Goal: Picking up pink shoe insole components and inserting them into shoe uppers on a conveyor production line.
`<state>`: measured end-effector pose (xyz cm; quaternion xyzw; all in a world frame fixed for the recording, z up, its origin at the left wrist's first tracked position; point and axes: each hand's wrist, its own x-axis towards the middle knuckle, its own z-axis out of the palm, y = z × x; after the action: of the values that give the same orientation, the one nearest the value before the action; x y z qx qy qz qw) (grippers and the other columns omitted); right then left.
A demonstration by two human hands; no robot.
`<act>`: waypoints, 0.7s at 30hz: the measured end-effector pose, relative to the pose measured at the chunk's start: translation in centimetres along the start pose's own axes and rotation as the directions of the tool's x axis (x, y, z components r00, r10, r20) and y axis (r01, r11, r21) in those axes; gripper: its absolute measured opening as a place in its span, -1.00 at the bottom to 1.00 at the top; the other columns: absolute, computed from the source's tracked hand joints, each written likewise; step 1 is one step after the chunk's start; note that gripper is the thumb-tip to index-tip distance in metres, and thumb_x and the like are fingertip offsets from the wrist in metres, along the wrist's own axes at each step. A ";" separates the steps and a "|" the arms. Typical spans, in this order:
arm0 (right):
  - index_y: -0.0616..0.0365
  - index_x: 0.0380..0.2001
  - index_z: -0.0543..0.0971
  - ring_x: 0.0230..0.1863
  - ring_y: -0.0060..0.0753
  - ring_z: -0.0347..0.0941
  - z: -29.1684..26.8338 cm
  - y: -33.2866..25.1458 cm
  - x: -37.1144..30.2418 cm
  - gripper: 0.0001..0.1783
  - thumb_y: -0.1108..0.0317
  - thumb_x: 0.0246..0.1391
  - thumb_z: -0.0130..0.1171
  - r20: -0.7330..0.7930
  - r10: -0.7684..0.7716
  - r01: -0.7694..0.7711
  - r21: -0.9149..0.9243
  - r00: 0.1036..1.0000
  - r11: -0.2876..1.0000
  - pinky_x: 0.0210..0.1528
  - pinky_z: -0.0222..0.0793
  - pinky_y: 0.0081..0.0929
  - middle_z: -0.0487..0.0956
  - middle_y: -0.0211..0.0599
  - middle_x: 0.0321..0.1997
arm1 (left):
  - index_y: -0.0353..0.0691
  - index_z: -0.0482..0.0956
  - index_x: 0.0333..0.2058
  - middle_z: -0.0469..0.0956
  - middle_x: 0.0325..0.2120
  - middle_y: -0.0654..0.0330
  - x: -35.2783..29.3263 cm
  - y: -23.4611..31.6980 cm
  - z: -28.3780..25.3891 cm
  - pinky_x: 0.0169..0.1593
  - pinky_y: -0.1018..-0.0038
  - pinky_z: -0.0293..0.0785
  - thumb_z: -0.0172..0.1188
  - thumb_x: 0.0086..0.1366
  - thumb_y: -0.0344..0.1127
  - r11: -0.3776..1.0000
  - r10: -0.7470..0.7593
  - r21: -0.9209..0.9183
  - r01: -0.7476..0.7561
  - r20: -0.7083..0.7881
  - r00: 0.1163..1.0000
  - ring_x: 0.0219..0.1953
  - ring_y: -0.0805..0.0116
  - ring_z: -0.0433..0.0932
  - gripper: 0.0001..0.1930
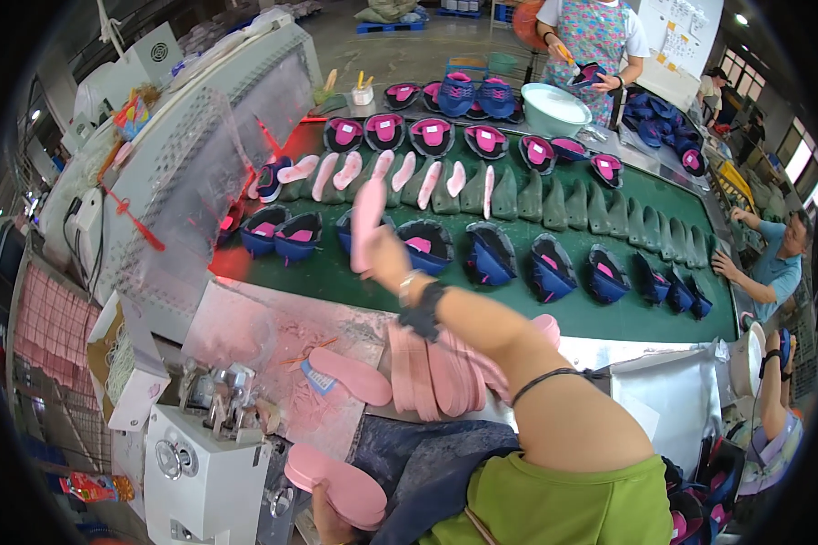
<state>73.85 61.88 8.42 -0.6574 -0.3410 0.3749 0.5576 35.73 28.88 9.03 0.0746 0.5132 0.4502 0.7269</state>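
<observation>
The right hand (388, 260) grips a flat pink foam insole (367, 221) over the green belt (364, 292); the left hand (330, 520) clasps stacked pink insoles (338, 481) by the worktop's (236, 329) near edge. Leftward dark-green lasts (554, 205) bear pink-white pieces (430, 183); those rightward are bare.

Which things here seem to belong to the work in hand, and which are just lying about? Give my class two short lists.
Likely part of it:
right hand, holding a pink insole
left hand, holding more insoles
green lasts

Seemingly just lying about:
checked cloth
open white box
red packet
</observation>
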 end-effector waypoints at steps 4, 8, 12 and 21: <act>0.20 -0.05 0.30 -0.22 0.33 0.58 -22.0 2.3 5.2 -0.55 0.34 0.02 0.20 -0.328 -0.078 -0.101 -0.495 0.941 0.863 -0.12 0.52 0.05 0.62 0.24 -0.27 | -0.30 0.42 0.08 0.57 -0.09 0.04 1.0 0.2 2.4 0.08 0.18 0.52 0.06 0.25 -0.19 0.999 -0.012 0.038 0.009 0.069 0.998 -0.03 0.10 0.58 -0.54; 0.27 -0.12 0.58 -0.06 0.20 0.58 -34.9 5.1 7.8 -0.62 0.40 -0.07 0.20 -0.478 -0.299 -0.153 -0.701 0.826 0.697 0.05 0.48 -0.05 0.64 0.19 -0.16 | -0.32 0.42 0.07 0.57 -0.09 0.01 1.9 0.3 2.9 0.08 0.17 0.52 0.05 0.23 -0.17 0.998 -0.048 0.042 0.044 0.087 0.995 -0.02 0.06 0.57 -0.52; 0.21 -0.16 0.67 -0.11 0.07 0.62 -37.9 5.5 9.9 -0.65 0.38 -0.08 0.22 -0.534 -0.298 -0.013 -0.502 0.791 0.864 -0.03 0.50 -0.20 0.68 0.08 -0.20 | -0.32 0.42 0.07 0.57 -0.09 0.00 2.2 0.0 4.3 0.08 0.16 0.52 0.05 0.25 -0.16 0.997 -0.067 0.029 0.065 0.065 0.996 -0.03 0.06 0.58 -0.52; 0.15 -0.47 0.60 -0.41 -0.24 0.48 -5.2 -2.2 -10.1 -0.75 0.21 0.15 0.21 0.368 -0.176 0.102 0.211 0.913 0.972 -0.31 0.40 -0.24 0.54 -0.08 -0.47 | -0.39 0.42 0.04 0.55 -0.07 0.00 3.3 -0.2 4.8 0.06 0.16 0.53 0.06 0.28 -0.26 0.990 0.016 0.137 -0.031 0.106 0.994 -0.05 0.09 0.59 -0.59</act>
<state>73.41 51.00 12.24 -0.4897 -0.4528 0.4859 0.5649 40.00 32.87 8.88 0.1543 0.5032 0.4176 0.7407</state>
